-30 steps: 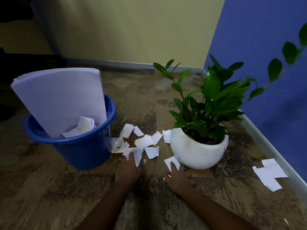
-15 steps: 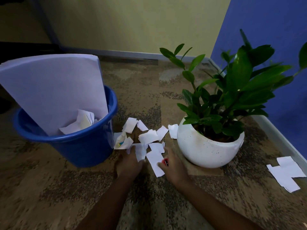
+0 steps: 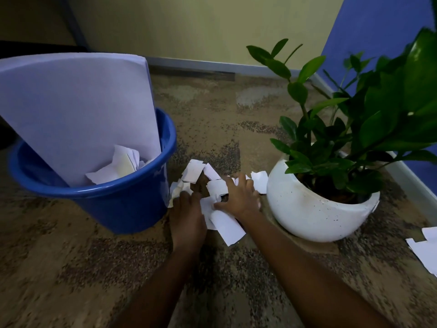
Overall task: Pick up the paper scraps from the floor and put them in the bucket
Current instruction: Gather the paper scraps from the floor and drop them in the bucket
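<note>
Several white paper scraps (image 3: pixel 194 171) lie on the brown carpet between the blue bucket (image 3: pixel 123 204) and a white plant pot. My left hand (image 3: pixel 186 217) rests flat on the scraps nearest the bucket. My right hand (image 3: pixel 238 197) is spread over the middle of the pile, fingers apart, pressing scraps down, with a larger scrap (image 3: pixel 227 227) under its thumb side. The bucket holds crumpled scraps and a large white sheet (image 3: pixel 78 110) that leans out of it.
A white round pot (image 3: pixel 312 216) with a green leafy plant (image 3: pixel 350 129) stands right of the pile, close to my right hand. More white scraps (image 3: pixel 423 249) lie at the right edge near the skirting. Yellow and blue walls meet behind.
Both hands have moved forward onto the pile and drawn the scraps closer together. The right hand went from beside the pot to on top of the scraps.
</note>
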{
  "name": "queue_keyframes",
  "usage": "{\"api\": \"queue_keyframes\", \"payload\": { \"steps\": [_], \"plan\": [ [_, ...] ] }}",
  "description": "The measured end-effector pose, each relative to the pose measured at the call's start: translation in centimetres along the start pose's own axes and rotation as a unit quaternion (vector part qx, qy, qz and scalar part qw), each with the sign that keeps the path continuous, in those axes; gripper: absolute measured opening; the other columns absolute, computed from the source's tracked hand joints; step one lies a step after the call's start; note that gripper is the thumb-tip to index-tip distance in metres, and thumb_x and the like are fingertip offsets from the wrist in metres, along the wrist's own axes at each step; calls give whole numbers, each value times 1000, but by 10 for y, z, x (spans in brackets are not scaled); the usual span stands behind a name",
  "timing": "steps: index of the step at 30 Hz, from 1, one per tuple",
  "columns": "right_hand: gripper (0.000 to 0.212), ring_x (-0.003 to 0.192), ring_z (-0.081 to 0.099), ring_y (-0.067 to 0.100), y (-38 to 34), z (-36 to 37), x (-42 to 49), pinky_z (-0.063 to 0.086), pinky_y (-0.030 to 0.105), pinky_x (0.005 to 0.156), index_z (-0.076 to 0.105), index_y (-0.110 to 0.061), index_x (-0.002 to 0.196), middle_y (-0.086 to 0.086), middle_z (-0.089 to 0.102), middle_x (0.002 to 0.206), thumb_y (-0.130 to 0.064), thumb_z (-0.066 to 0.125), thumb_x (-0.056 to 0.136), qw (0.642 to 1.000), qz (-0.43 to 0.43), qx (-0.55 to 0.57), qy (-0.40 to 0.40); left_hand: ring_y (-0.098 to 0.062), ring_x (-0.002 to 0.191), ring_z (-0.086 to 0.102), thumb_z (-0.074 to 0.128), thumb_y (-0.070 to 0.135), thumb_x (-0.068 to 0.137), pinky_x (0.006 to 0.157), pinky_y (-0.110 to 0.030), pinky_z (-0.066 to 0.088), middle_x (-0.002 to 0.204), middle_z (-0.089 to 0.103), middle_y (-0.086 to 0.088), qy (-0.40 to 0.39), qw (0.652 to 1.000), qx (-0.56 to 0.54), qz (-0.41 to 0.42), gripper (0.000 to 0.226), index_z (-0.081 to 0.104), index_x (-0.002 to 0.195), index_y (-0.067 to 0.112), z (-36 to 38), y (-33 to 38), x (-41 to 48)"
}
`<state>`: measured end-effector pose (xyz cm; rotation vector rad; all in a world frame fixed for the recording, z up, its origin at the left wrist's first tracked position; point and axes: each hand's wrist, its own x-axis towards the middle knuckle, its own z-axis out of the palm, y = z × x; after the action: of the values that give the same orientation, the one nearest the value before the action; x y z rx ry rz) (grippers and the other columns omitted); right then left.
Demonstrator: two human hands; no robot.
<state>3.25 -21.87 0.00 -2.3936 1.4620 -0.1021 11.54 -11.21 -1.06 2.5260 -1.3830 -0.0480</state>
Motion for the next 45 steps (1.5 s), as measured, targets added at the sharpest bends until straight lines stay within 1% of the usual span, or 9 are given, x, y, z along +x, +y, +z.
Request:
{"api": "queue_keyframes", "payload": {
  "steps": [7,12,20,23,27,33,37,42,45],
  "plan": [
    [91,144,-11,42,8,12,12,5,73,106,12,-45,145,5,-5,160,-73,56,70,990,15,-16,-142,-31,149,0,59,45,86,123,-41,14,160,-4,-16,-176,979,-96,-33,91,2,152,19,-2,-13,35],
    [63,141,17,35,14,15,-3,19,57,111,39,-37,136,11,24,151,-56,59,79,996,-36,-11,-80,-31,145,19,58,48,85,116,-42,24,157,17,-11,-196,979,-54,-6,69,33,144,24,4,-12,33],
    [32,120,44,29,17,9,-30,35,34,97,61,-13,116,16,56,122,-25,58,87,994,-70,39,-72,-24,121,53,55,19,92,102,-32,44,133,52,-9,-148,982,-114,9,33,57,124,11,5,-5,7],
    [25,99,57,26,22,4,-43,39,24,79,66,-5,108,20,65,111,-17,57,88,987,-54,121,-88,-26,124,53,52,11,93,102,-31,43,136,54,-12,-153,975,-161,-23,40,52,132,7,-1,-4,-4],
    [18,79,52,16,26,-9,-55,33,13,53,69,1,93,22,67,94,-13,63,84,980,-31,187,-68,-27,118,58,50,4,93,98,-32,47,131,60,-14,-156,966,-202,-48,37,55,129,6,-17,1,-10],
    [19,63,59,11,7,-48,-56,44,6,47,63,0,100,15,67,93,-15,56,91,948,24,317,30,-24,109,62,50,2,93,89,-36,53,120,66,-12,-65,955,-286,-32,28,61,118,6,-62,17,-17],
    [20,80,63,26,-26,-76,-60,55,34,73,63,-1,99,16,66,88,-15,50,94,908,15,401,121,-22,107,60,49,3,93,90,-30,48,119,65,-12,63,947,-312,51,28,61,118,6,-102,31,-18],
    [19,80,66,21,-79,-110,-62,55,36,74,65,-8,103,7,68,89,-15,49,95,862,-30,470,187,-10,86,53,46,5,95,67,-15,40,106,63,-8,154,916,-369,40,21,61,108,9,-157,36,-11],
    [22,90,68,26,-109,-120,-60,57,39,78,63,-10,108,8,69,97,-19,48,96,847,-63,501,166,-11,95,56,49,4,94,74,-10,42,114,63,-11,199,906,-374,19,23,60,115,5,-184,21,-4]
  ]
}}
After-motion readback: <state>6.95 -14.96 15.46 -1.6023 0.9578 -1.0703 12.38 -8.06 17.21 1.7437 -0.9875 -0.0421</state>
